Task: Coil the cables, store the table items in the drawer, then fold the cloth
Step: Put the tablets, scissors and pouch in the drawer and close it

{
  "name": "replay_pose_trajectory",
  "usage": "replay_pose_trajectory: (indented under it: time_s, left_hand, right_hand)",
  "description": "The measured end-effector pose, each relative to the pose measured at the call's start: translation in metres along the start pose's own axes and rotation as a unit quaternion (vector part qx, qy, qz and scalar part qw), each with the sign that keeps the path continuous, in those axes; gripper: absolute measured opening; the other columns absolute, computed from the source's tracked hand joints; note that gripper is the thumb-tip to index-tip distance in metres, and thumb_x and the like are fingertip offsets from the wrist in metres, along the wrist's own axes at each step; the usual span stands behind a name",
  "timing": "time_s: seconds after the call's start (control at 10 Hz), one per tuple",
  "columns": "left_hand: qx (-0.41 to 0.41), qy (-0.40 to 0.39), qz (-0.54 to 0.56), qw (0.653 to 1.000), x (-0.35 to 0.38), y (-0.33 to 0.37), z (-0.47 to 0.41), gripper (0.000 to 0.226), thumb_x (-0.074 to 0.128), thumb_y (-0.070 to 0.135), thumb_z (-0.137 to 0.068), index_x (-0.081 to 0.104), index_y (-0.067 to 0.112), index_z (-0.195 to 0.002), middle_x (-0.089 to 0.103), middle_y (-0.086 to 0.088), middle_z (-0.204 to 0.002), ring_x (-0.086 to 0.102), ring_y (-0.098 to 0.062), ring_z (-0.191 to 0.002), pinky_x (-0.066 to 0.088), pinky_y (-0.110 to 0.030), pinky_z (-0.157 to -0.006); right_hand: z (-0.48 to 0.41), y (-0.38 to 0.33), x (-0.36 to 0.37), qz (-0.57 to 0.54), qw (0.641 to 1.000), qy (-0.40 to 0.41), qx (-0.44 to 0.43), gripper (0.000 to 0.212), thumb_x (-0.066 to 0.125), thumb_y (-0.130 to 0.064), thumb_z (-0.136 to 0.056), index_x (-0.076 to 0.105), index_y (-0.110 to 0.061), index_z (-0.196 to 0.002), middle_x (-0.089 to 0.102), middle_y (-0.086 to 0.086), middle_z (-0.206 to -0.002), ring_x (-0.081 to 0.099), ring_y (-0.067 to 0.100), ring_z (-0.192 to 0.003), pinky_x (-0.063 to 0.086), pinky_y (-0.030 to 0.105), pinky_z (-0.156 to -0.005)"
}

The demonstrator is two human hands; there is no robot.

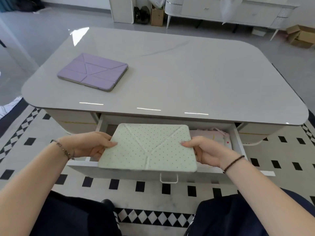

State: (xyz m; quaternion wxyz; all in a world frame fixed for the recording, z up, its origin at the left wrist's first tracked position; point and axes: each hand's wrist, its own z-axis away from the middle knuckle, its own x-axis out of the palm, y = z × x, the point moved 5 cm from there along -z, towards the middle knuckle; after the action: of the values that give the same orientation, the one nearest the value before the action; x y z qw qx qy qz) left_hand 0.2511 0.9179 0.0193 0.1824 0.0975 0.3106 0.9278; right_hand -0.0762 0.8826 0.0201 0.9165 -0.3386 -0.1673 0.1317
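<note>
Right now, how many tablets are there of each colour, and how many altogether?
Purple tablet, lying on the table: 1
Green dotted tablet, held over the open drawer: 1
Total: 2

Single head-worn wide-angle view, facing forward and down. Knees (76, 217) at bottom edge, open drawer (129, 176) close below lens, table (187, 79) mid-frame, sideboard (221, 12) far off at top edge.
</note>
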Motion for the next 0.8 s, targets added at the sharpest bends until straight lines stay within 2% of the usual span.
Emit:
replay_pose_trajectory:
  time_s: [0.1, 0.2, 0.3, 0.4, 0.5, 0.6, 0.7, 0.8]
  left_hand:
    - [-0.029, 0.058, 0.019, 0.998, -0.006, -0.004, -0.015, 0.033, 0.047, 0.02, -0.105, 0.06, -0.007, -0.119, 0.075, -0.012, -0.093, 0.073, -0.019, -0.076, 0.06, -0.026, -0.061]
    - [-0.045, 0.157, 0.0, 0.987, -0.018, -0.016, -0.043, 0.031, 0.051, 0.021, -0.104, 0.059, -0.006, -0.117, 0.072, -0.017, -0.104, 0.071, -0.027, -0.091, 0.06, -0.037, -0.084]
    - [-0.049, 0.267, -0.123, 0.955, -0.03, -0.022, -0.071, 0.029, 0.049, 0.021, -0.105, 0.058, -0.006, -0.111, 0.061, -0.016, -0.097, 0.06, -0.034, -0.093, 0.053, -0.046, -0.096]
    - [-0.077, 0.303, -0.242, 0.918, -0.031, -0.023, -0.085, 0.034, 0.043, 0.017, -0.105, 0.048, 0.008, -0.073, 0.047, -0.006, -0.073, 0.05, -0.027, -0.091, 0.048, -0.038, -0.092]
    - [-0.082, 0.33, -0.285, 0.896, -0.039, -0.024, -0.099, 0.039, 0.042, 0.009, -0.104, 0.036, 0.014, -0.065, 0.039, -0.001, -0.07, 0.046, -0.024, -0.091, 0.042, -0.03, -0.084]
    - [-0.091, 0.351, -0.287, 0.887, -0.042, -0.028, -0.109, 0.038, 0.041, 0.004, -0.101, 0.034, 0.013, -0.065, 0.038, -0.002, -0.07, 0.046, -0.023, -0.091, 0.038, -0.028, -0.079]
    - [-0.106, 0.358, -0.283, 0.883, -0.046, -0.031, -0.115, 0.037, 0.044, 0.005, -0.1, 0.035, 0.013, -0.064, 0.038, -0.002, -0.07, 0.046, -0.022, -0.089, 0.037, -0.027, -0.078]
    - [-0.121, 0.35, -0.295, 0.881, -0.044, -0.036, -0.116, 0.037, 0.043, 0.008, -0.1, 0.037, 0.012, -0.064, 0.04, -0.003, -0.069, 0.045, -0.02, -0.067, 0.039, -0.03, -0.073]
  right_hand:
    - [-0.028, 0.002, 0.007, 0.017, 0.997, 0.058, 0.037, 0.024, 0.051, -0.009, -0.102, 0.062, 0.003, -0.12, 0.075, 0.013, -0.105, 0.076, 0.021, -0.082, 0.061, 0.031, -0.06]
    - [-0.073, 0.008, 0.006, 0.104, 0.982, 0.143, 0.061, 0.037, 0.062, -0.017, -0.097, 0.055, 0.001, -0.129, 0.069, 0.017, -0.119, 0.071, 0.029, -0.101, 0.061, 0.042, -0.08]
    - [-0.109, 0.012, 0.004, 0.185, 0.967, 0.162, 0.066, 0.053, 0.067, -0.03, -0.091, 0.051, -0.002, -0.133, 0.062, 0.015, -0.131, 0.062, 0.033, -0.118, 0.053, 0.053, -0.099]
    - [-0.113, 0.004, 0.017, 0.317, 0.93, 0.174, 0.07, 0.041, 0.055, -0.031, -0.101, 0.053, 0.0, -0.128, 0.062, 0.011, -0.12, 0.063, 0.026, -0.108, 0.055, 0.043, -0.097]
    - [-0.131, 0.013, 0.019, 0.383, 0.911, 0.13, 0.074, 0.038, 0.049, -0.016, -0.103, 0.052, 0.007, -0.134, 0.061, 0.02, -0.128, 0.061, 0.032, -0.11, 0.052, 0.04, -0.1]
    - [-0.137, 0.025, 0.023, 0.409, 0.901, 0.111, 0.088, 0.038, 0.05, -0.013, -0.103, 0.053, 0.008, -0.134, 0.058, 0.025, -0.135, 0.063, 0.031, -0.108, 0.054, 0.038, -0.096]
    - [-0.138, 0.029, 0.028, 0.481, 0.863, 0.122, 0.091, 0.044, 0.05, -0.03, -0.104, 0.054, 0.007, -0.128, 0.064, 0.02, -0.128, 0.065, 0.031, -0.114, 0.054, 0.039, -0.098]
    - [-0.146, 0.031, 0.029, 0.494, 0.858, 0.12, 0.074, 0.042, 0.059, -0.032, -0.099, 0.059, 0.004, -0.12, 0.067, 0.015, -0.115, 0.068, 0.028, -0.105, 0.057, 0.038, -0.092]
